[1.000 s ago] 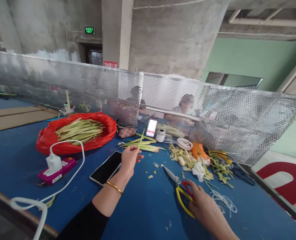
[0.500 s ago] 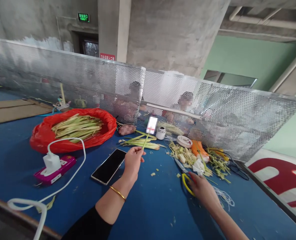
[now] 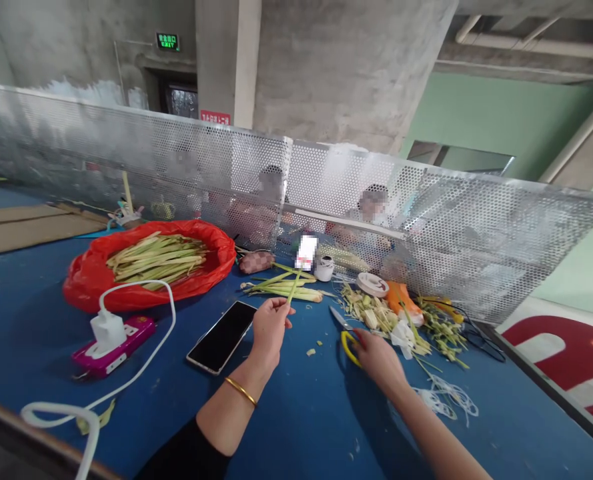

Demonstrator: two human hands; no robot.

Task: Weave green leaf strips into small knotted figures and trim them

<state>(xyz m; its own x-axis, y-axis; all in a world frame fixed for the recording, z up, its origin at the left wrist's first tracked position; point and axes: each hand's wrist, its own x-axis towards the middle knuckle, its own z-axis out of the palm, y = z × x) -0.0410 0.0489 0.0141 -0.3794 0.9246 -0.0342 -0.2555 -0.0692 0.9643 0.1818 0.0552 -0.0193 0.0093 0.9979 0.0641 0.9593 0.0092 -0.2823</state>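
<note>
At the bottom of the frame, the blue tabletop (image 3: pixel 296 427) carries a white cable (image 3: pixel 83 408) that loops along the lower left edge. A tangle of white string (image 3: pixel 446 398) lies at lower right. A black sleeve and a gold bangle (image 3: pixel 241 391) lead up to the left hand (image 3: pixel 269 330) at centre frame. Its grip is pinched together on the lower end of a thin green stalk (image 3: pixel 293 287), which slants up and away from the fingers. Just left of that hand a dark phone (image 3: pixel 222 335) lies flat. Farther left is a pink power strip (image 3: pixel 119 347) with a white charger (image 3: pixel 107 327) plugged into it.

Right of centre, the right hand (image 3: pixel 376 353) has its grip closed around the yellow handles of the scissors (image 3: pixel 345 332). The blade tip points to the upper left, low over the tabletop, near a few cut scraps.

Beyond the hands, a small pile of stalks (image 3: pixel 286 290) lies at centre, and a heap of trimmings (image 3: pixel 376 313) spreads to the right. A tape roll (image 3: pixel 372 285) and an orange object (image 3: pixel 402 300) sit beside the heap. A small white cup (image 3: pixel 323 268) stands behind the pile. At left, a red bag (image 3: pixel 83 283) holds a bundle of pale green stalks.

A perforated metal screen (image 3: pixel 451 233) crosses the whole frame behind all this, and other people sit blurred behind it. On the concrete wall at upper left hangs a green exit sign (image 3: pixel 167 41).
</note>
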